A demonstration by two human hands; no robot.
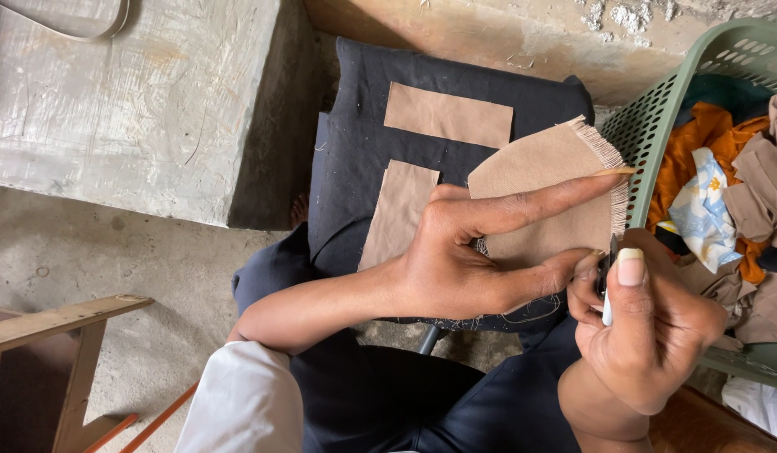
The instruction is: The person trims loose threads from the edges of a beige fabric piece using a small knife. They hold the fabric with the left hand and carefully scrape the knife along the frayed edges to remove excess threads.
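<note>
Left hand point(464, 268) pinching a curved tan fabric piece point(544, 189), forefinger laid flat across its face, thumb pressing from beneath near the lower edge. Right hand point(644, 335) closed around a small thread snipper point(608, 277), dark blades pointing up to the frayed fringe just beside the left grip. Fabric held in the air over the lap, just beyond the fingertips of both hands.

Judged light, limp and thin: woven cloth, matte, with a loose fringed edge likely to shed threads if tugged. Best held close to the cut line, flat between finger and thumb, to stop it drooping.

Behind the left grip, two rectangular tan strips point(422, 168) lying flat on a black cloth-covered stool point(363, 101), speckled with lint. Beyond the right grip, a green perforated plastic basket point(657, 109) heaped with crumpled orange, tan and floral scraps. Rough concrete floor point(112, 252) around.
</note>
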